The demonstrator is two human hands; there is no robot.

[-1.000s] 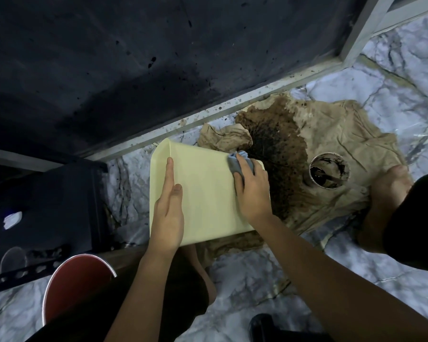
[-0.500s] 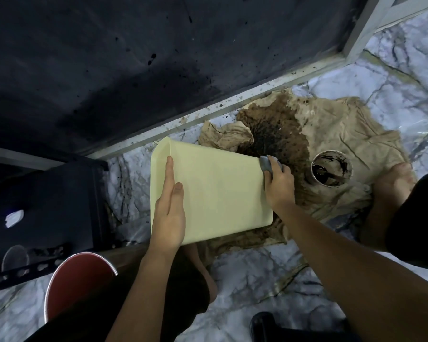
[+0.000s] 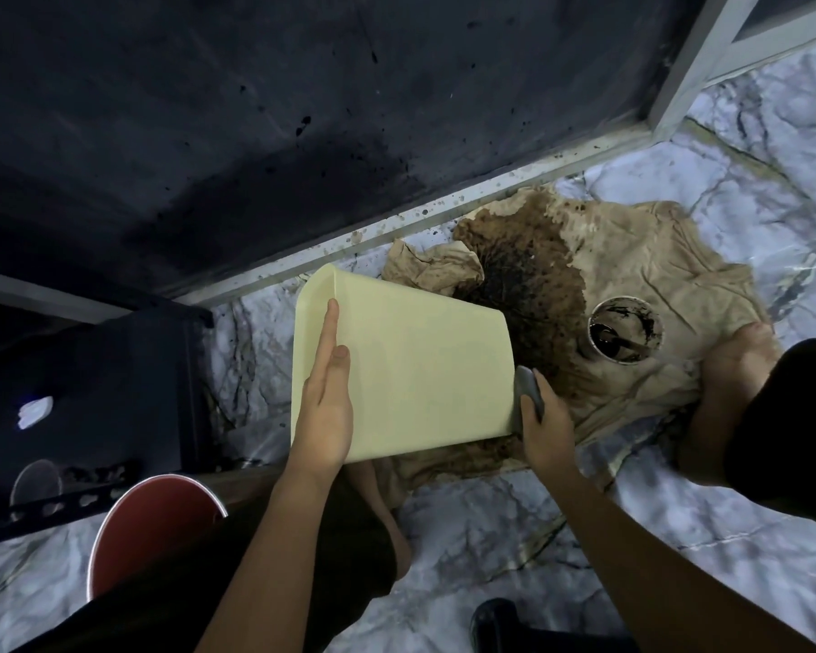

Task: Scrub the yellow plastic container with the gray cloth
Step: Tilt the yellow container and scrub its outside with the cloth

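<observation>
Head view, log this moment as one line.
left hand flat on container | right hand holds cloth at container's base edge | container tilted over stained rag

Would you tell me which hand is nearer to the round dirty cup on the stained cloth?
Right. The right hand is at the container's base edge, nearer the cup; the left hand rests flat on its far side.

Yellow plastic container (image 3: pixel 411 369): 1
Gray cloth (image 3: pixel 528 393): 1
Stained tan cloth (image 3: pixel 632 275): 1
Round tin (image 3: pixel 625 334): 1
Red bucket (image 3: pixel 154 520): 1
Hands: 2, left hand (image 3: pixel 323 407), right hand (image 3: pixel 547 426)
</observation>
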